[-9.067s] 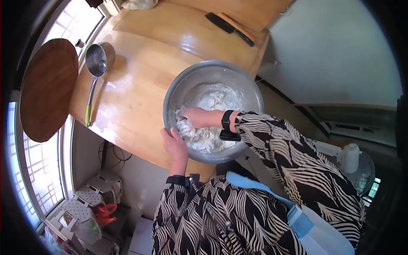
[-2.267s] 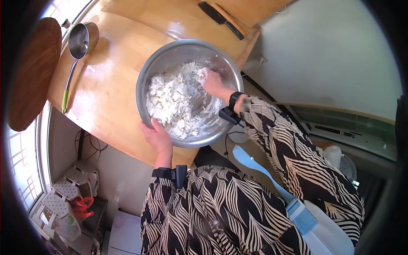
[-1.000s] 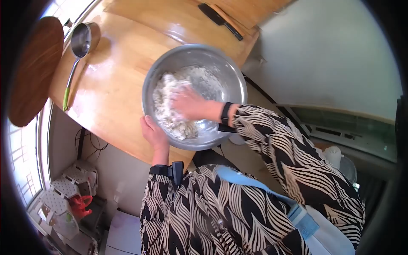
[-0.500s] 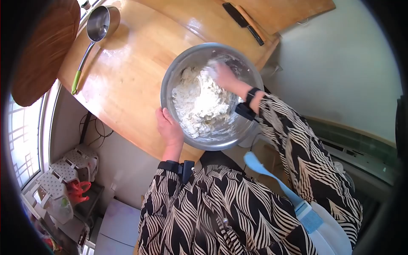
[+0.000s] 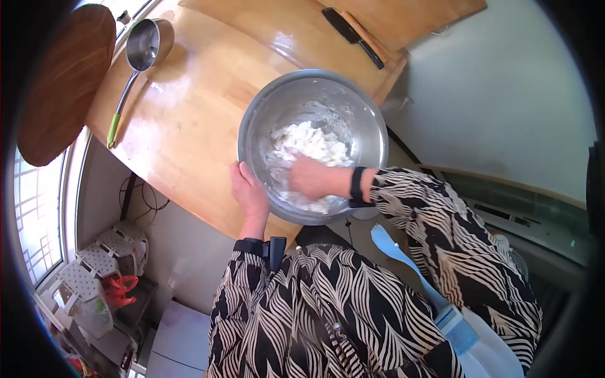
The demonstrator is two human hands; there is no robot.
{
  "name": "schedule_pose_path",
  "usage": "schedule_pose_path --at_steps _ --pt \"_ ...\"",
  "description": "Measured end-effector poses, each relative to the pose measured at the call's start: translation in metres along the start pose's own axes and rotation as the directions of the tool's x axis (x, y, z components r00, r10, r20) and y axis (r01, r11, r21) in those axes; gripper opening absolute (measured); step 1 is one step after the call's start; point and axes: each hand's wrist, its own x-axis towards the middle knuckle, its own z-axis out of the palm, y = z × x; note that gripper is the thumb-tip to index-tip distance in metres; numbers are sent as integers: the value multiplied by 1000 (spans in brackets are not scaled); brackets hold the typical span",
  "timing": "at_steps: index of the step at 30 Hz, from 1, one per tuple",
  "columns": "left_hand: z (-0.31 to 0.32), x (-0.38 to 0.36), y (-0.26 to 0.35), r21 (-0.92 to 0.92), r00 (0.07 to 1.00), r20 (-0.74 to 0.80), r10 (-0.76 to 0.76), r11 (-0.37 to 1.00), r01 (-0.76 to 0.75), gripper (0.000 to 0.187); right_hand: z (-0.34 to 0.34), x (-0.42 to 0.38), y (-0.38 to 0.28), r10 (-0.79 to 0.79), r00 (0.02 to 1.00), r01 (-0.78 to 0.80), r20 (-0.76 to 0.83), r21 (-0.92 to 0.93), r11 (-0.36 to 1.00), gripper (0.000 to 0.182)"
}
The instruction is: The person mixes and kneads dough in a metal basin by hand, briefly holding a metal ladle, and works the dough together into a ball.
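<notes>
A large steel bowl (image 5: 367,120) stands near the table's front edge. White floury dough (image 5: 315,143) lies on its bottom, with flour smeared on the inner wall. My left hand (image 5: 249,191) grips the bowl's left rim, thumb at the rim and fingers around the outside. Inside the bowl, my right hand (image 5: 307,177) is pressed into the near left part of the dough. Its fingers are blurred and partly buried in the white mass, so their pose is hidden.
On the wooden table (image 5: 195,126) a steel ladle (image 5: 142,47) with a green handle lies at the left. A black knife (image 5: 353,33) rests at the back, beside a wooden board (image 5: 428,16). A round wooden board (image 5: 66,82) is at far left.
My right hand has swept from the far right of the bowl toward me and left. The dough looks gathered and flattened. My left hand stays on the rim.
</notes>
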Motion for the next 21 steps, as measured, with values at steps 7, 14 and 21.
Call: schedule_pose_path --at_steps 7,14,21 --pt "3 -3 1 -8 1000 -11 -4 1000 3 29 8 -50 45 200 957 -213 -209 -41 976 41" --pt "5 -2 0 64 1000 -9 -9 998 10 29 6 47 91 713 570 -520 -409 492 698 35" --pt "9 0 -5 72 997 -70 34 997 -29 27 52 38 -6 234 898 -83 -374 377 922 14"
